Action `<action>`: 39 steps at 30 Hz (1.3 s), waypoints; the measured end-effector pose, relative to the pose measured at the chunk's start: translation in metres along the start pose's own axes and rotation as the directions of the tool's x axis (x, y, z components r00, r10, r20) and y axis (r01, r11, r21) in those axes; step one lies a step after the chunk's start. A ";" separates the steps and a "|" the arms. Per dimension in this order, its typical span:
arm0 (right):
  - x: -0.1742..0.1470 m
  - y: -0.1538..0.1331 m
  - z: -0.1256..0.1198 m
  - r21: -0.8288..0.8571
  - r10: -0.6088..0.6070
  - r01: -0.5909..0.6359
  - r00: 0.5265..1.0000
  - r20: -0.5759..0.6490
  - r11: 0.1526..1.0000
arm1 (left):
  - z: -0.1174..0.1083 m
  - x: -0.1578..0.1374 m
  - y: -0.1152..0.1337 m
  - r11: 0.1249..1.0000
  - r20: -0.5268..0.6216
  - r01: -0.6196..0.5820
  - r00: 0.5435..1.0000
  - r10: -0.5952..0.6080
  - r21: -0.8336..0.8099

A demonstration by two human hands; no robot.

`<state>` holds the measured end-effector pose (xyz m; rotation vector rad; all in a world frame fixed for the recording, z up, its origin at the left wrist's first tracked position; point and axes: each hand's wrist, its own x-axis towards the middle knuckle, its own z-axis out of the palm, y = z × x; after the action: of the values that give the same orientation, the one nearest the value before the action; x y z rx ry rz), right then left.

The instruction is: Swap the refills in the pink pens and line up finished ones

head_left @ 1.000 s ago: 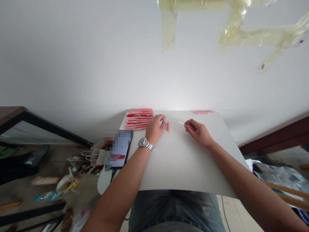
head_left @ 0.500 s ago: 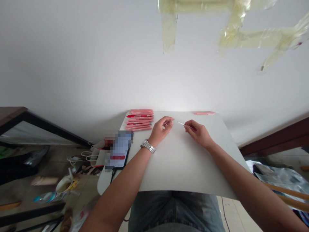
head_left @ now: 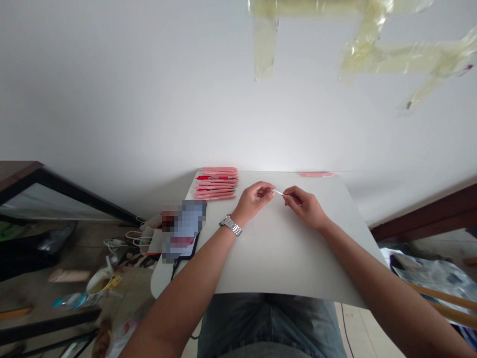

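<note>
A thin white pen refill (head_left: pixel 278 192) spans the small gap between my two hands, above the table. My left hand (head_left: pixel 256 198), with a metal watch on its wrist, pinches the refill's left end between thumb and fingertips. The other end sits in the closed fingers of my right hand (head_left: pixel 303 205), which hide the rest of it. To the left of my hands lies a row of pink and red pens (head_left: pixel 216 183). One more pink pen (head_left: pixel 317 174) lies by itself near the wall at the table's back right.
On the left edge of the white table (head_left: pixel 283 258) lies a phone (head_left: pixel 186 228) with a cable plugged in. The wall stands right behind the table. A cup (head_left: pixel 100 282), a plastic bottle (head_left: pixel 70 302) and cables are on the floor at left.
My left hand has moved slightly right and closed on the free end of the refill. Half a second ago only my right hand held it, with a gap between its tip and my left fingers.
</note>
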<state>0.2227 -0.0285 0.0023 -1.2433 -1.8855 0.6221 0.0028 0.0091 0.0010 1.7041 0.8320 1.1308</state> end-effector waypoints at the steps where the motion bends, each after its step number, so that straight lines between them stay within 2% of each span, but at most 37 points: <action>1: 0.000 0.000 0.000 0.003 -0.005 0.005 1.000 0.002 1.000 | 0.001 0.000 0.000 1.000 0.002 0.002 1.000 -0.002 -0.010; 21: -0.001 -0.001 0.003 0.041 -0.022 0.020 0.999 0.045 0.999 | 0.003 -0.001 0.002 0.999 0.084 0.019 0.996 -0.016 -0.039; 39: -0.001 0.002 0.001 -0.011 0.041 -0.041 0.999 0.027 0.999 | -0.005 0.002 0.002 0.982 -0.075 0.031 0.996 -0.046 -0.185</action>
<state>0.2233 -0.0283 0.0006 -1.2892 -1.8915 0.6547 -0.0016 0.0116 0.0043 1.4941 0.7800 1.2162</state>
